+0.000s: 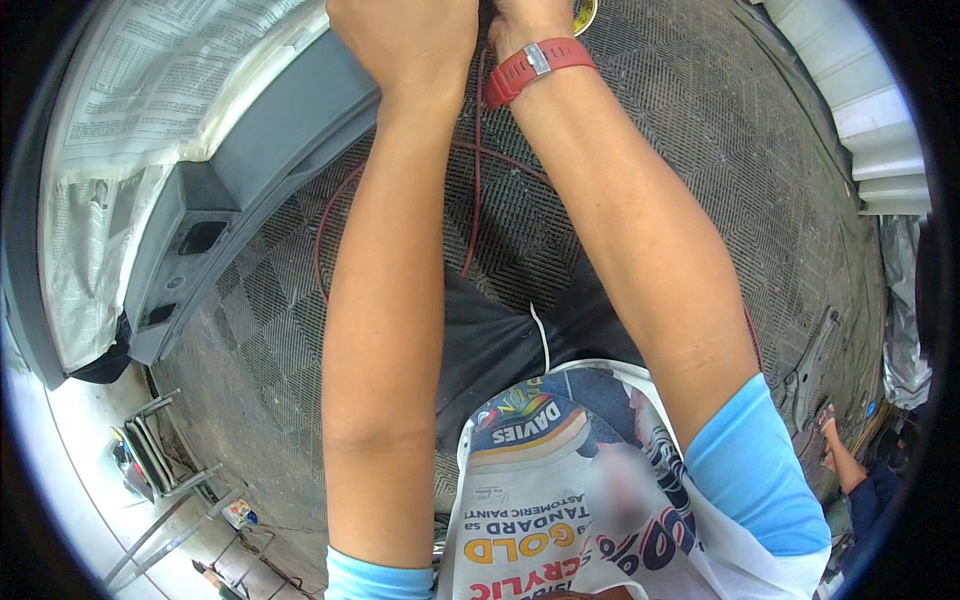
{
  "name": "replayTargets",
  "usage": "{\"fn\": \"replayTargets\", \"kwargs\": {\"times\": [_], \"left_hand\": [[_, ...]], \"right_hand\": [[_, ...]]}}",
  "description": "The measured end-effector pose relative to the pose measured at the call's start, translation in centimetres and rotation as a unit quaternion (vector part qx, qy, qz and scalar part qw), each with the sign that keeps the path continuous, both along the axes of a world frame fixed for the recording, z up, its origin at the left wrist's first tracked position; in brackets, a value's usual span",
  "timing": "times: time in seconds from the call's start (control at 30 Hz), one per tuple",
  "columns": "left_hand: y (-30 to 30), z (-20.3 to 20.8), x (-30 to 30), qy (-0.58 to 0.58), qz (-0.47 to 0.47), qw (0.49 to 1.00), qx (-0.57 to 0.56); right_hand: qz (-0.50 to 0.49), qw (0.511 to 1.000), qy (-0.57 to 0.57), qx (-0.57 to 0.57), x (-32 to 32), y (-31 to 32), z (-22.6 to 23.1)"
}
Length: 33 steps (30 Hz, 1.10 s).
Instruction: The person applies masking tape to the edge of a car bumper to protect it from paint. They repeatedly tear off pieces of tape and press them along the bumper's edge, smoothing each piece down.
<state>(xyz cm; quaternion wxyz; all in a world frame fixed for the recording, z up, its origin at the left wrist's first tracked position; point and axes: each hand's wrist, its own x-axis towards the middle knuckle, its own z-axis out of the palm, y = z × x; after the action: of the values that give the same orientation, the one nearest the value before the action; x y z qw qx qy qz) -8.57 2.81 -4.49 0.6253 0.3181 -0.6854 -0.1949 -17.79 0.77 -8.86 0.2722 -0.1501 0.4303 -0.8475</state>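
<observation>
Both my arms reach up to the top edge of the head view. My left hand (405, 45) shows its back and wrist, and its fingers are cut off by the edge. Close to its right is my right hand (530, 18), with a red wristwatch strap (540, 68) on the wrist; its fingers are cut off too. Something dark shows in the narrow gap between the hands, too little to name. The rim of a round yellow can (584, 14) peeks out beside my right hand. Left of my left hand runs a grey vehicle body panel (290, 100).
Newspaper (150, 80) and masking tape cover the vehicle's upper part. A dark red hose (476, 190) loops across the patterned dark floor mat (270, 390). Metal frames (165, 440) stand at lower left. Another person's leg (848, 460) is at lower right, near a pale corrugated wall (855, 100).
</observation>
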Motion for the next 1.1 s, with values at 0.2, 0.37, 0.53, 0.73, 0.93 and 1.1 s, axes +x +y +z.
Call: {"fn": "replayTargets", "kwargs": {"times": [0.2,0.37,0.53,0.73,0.93,1.1], "left_hand": [[0.2,0.4,-0.2,-0.007,-0.010,1.000,0.015],[0.4,0.8,0.4,-0.026,0.030,0.999,0.036],[0.3,0.9,-0.5,-0.024,0.034,0.999,0.026],[0.3,0.7,-0.4,-0.017,0.080,0.996,0.026],[-0.1,0.8,-1.6,-0.008,0.129,0.992,0.003],[-0.2,0.1,-2.0,0.004,0.172,0.985,-0.020]], "right_hand": [[0.045,0.996,-0.044,-0.069,-0.5,-0.2,-0.1],[0.047,0.997,-0.011,-0.056,-0.1,-0.6,-0.5],[0.036,0.997,0.010,-0.065,-1.2,-0.3,-0.2],[0.047,0.997,0.008,-0.056,-0.5,-0.7,-0.3],[0.051,0.997,-0.045,-0.045,-0.9,0.0,1.1],[0.071,0.996,-0.039,-0.025,-1.0,-0.2,0.2]]}}
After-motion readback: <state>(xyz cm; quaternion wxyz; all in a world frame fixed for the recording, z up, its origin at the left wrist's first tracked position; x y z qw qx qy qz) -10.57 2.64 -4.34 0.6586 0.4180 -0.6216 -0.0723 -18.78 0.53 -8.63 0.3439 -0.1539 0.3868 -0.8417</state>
